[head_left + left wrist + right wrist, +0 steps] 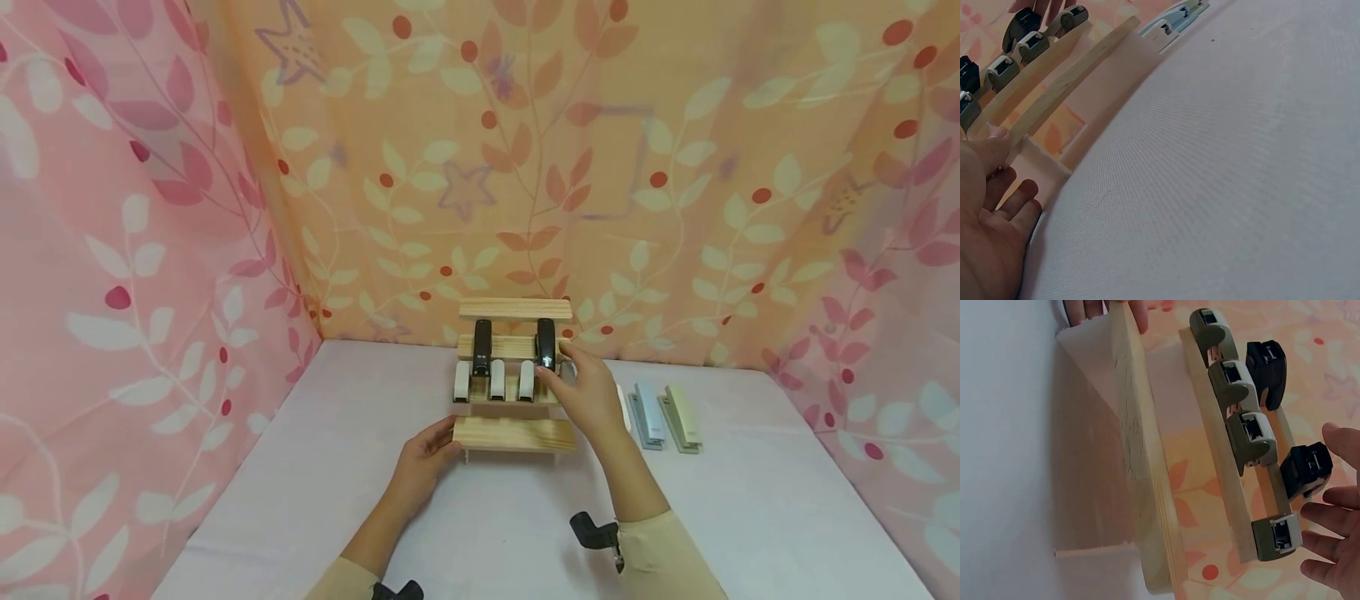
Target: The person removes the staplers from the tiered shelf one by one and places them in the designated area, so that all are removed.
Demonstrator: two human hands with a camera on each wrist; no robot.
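A stepped wooden rack (517, 433) stands before me with staplers on its tiers. My left hand (420, 462) holds the left end of the lowest board, thumb at its top edge and fingers below. My right hand (592, 396) is at the rack's right side, thumb and fingers spread around the right black stapler (1307, 470). Another black stapler (482, 346) stands to the left on the same tier. On the tier below are several small white-topped staplers (498, 380); the rightmost small stapler (1277, 537) is partly hidden by my right hand in the head view.
Right of the rack, a light blue stapler (648, 417) and a pale green stapler (681, 419) lie on the white-covered table (765, 483). A white stapler (1161, 34) beside them is mostly behind my right wrist in the head view. A patterned curtain (525, 167) closes the back.
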